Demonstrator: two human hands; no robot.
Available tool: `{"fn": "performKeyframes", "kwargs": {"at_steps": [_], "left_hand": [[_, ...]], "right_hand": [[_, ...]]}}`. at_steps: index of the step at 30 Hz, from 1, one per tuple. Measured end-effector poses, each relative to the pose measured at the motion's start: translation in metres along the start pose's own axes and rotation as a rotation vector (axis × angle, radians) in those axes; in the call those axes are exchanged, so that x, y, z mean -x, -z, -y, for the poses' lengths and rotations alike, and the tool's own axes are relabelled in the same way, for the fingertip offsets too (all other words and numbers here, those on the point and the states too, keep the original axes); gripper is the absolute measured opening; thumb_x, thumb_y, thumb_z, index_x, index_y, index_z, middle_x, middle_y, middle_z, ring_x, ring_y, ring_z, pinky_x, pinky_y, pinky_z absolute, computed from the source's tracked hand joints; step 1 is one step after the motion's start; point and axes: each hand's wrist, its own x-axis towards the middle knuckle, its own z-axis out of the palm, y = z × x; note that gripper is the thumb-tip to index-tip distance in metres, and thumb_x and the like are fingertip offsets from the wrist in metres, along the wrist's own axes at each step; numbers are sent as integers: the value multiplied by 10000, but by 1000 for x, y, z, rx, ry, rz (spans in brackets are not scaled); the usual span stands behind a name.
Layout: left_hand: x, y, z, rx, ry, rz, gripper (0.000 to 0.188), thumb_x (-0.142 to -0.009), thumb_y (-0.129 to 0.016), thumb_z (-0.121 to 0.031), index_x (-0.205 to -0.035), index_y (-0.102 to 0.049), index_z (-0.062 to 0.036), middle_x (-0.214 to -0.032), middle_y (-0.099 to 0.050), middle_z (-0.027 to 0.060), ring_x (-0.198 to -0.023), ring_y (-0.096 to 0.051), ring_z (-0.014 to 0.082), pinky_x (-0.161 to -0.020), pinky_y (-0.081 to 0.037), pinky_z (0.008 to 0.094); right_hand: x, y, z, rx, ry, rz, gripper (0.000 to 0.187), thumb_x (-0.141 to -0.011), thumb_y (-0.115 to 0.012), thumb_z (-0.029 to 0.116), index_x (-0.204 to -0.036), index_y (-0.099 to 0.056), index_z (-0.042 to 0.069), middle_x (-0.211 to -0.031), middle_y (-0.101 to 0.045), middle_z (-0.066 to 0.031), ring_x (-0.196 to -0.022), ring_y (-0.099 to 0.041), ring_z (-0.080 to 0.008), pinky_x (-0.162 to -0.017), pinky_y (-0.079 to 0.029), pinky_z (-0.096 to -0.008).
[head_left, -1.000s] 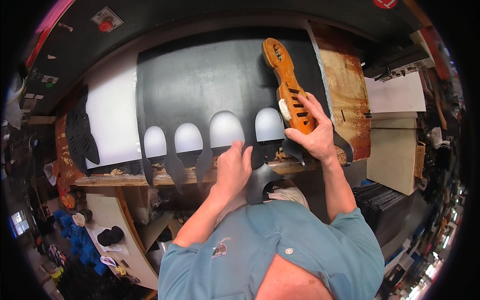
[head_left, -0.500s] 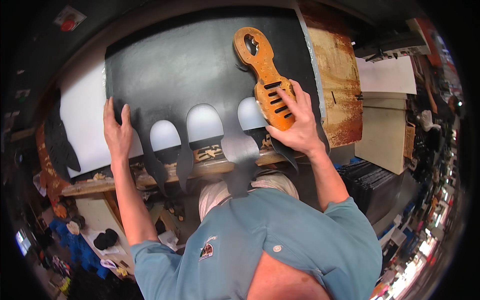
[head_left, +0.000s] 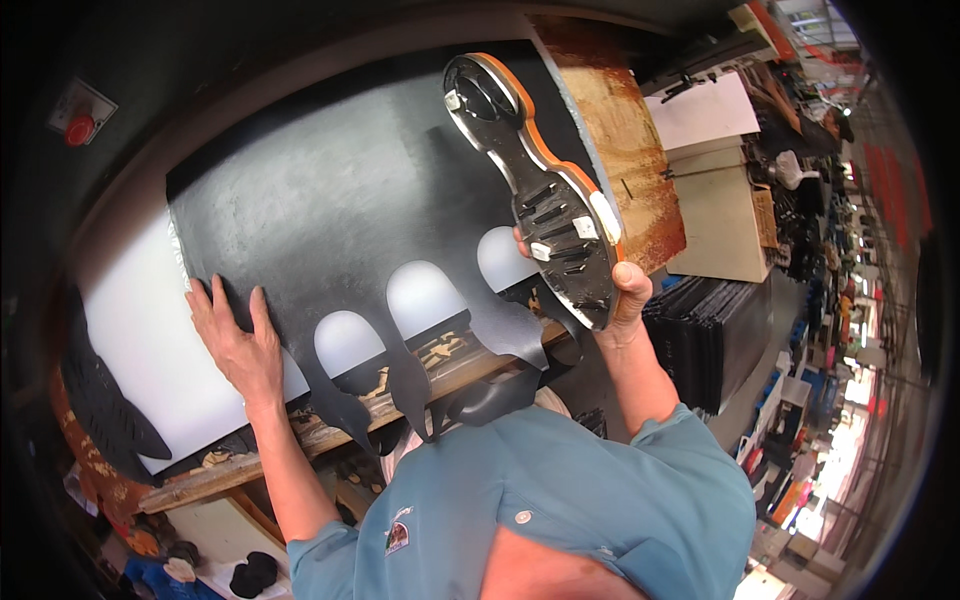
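My right hand (head_left: 628,305) grips the lower end of a sole-shaped cutting die (head_left: 535,180), thumb on its right edge and fingers behind. The die is tilted up, showing its dark hollow face with slots, white pads and a thin rim; orange shows along its right side. It is held over a large black sheet (head_left: 310,170), probably rubber. My left hand (head_left: 240,345) lies on the sheet's left edge with fingers spread. Rounded cut-outs scallop the sheet's near edge, and dark strips hang down between them toward my shirt.
A white board (head_left: 140,330) lies beneath the sheet. Black slotted pieces (head_left: 105,395) rest at the far left. A stained wooden board (head_left: 625,150) is at right, above a stack of black sheets (head_left: 700,335). A wooden ledge (head_left: 220,480) runs along the front; a red button (head_left: 79,128) is upper left.
My right hand has turned the die from its orange face to its dark hollow face and gripped its lower end. My left hand stays at the sheet's left edge. The view has tilted.
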Motion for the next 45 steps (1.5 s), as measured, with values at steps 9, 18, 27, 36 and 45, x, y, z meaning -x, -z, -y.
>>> {"fn": "performKeyframes", "kwargs": {"at_steps": [9, 18, 27, 36, 45], "left_hand": [[-24, 9, -43, 294, 48, -30, 476, -1040, -722, -191, -1462, -635, 12, -1614, -512, 250, -1525, -458, 405, -1259, -352, 510], [-85, -28, -325, 1016, -487, 48, 425, -856, -906, -131, -1251, -763, -67, -1121, -741, 175, -1005, -742, 317, -850, -602, 383], [-79, -74, -389, 1091, -430, 94, 125, -969, -806, -78, -1081, -791, -26, -947, -762, 76, -772, -690, 137, -719, -559, 277], [-104, -93, -411, 1276, -140, 430, 261, -979, -815, -182, -1162, -791, 2, -984, -782, 58, -868, -719, 117, -817, -583, 270], [-100, -87, -419, 951, -379, 505, 412, -919, -852, -134, -1301, -763, -7, -1258, -744, 102, -1005, -750, 167, -941, -618, 325]], "right_hand": [[22, 20, 18, -243, 136, -11, 1114, -772, -777, 481, -1625, -330, -77, -1529, -523, -291, -1390, -588, -424, -1225, -475, -496], [43, 40, 28, -343, 134, -3, 1146, -753, -824, 463, -1639, -316, -56, -1576, -483, -285, -1413, -556, -439, -1243, -438, -528], [59, 76, 28, -379, 87, -57, 1139, -756, -809, 426, -1635, -295, -85, -1556, -486, -328, -1423, -549, -440, -1258, -416, -521], [70, 104, 27, -470, 136, -100, 1177, -738, -840, 391, -1638, -268, -106, -1551, -468, -389, -1429, -536, -493, -1269, -390, -560], [71, 109, 27, -386, 133, -147, 1144, -737, -846, 381, -1627, -303, -87, -1505, -510, -378, -1392, -581, -438, -1228, -451, -515]]}}
